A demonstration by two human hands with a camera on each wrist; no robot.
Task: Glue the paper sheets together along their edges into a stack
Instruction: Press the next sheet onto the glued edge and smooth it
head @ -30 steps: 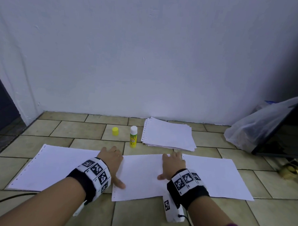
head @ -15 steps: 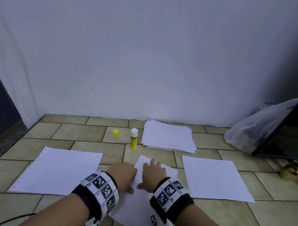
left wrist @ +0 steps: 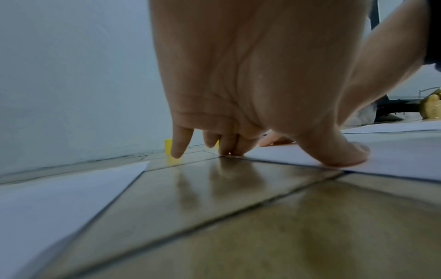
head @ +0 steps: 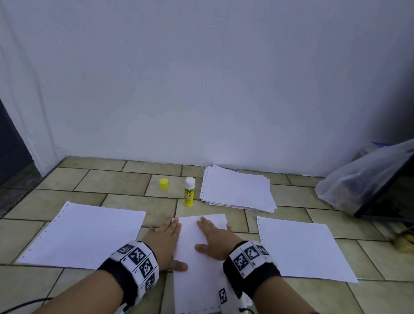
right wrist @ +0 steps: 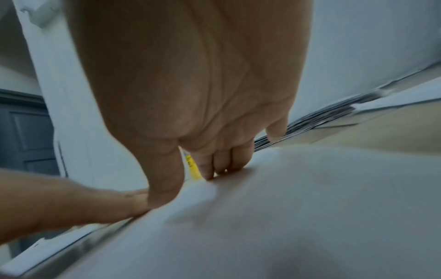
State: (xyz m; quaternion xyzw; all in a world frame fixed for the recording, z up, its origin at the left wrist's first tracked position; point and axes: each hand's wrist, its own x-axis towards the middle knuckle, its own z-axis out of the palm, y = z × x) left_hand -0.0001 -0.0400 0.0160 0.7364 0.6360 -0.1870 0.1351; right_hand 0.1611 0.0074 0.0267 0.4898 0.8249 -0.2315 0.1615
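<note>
A white middle sheet (head: 197, 281) lies lengthwise on the tiled floor (head: 120, 182) in front of me. My left hand (head: 165, 240) lies flat along its left edge, thumb (left wrist: 339, 156) pressing on the paper (left wrist: 393, 158). My right hand (head: 212, 237) presses flat on the sheet (right wrist: 310, 207), fingers straight. Single sheets lie to the left (head: 86, 234) and right (head: 299, 247). A paper stack (head: 237, 189) sits by the wall. The uncapped glue stick (head: 189, 191) stands upright beside its yellow cap (head: 164, 184).
A white wall (head: 204, 74) runs close behind the stack. A plastic bag (head: 355, 178) and a dark leaning panel (head: 393, 177) stand at the right. A dark door (head: 4, 145) is at the left. A cable (head: 22, 305) trails near my left forearm.
The middle sheet has been turned from crosswise to lengthwise and drawn out from between the side sheets. Both hands turned with it and lie flat on it.
</note>
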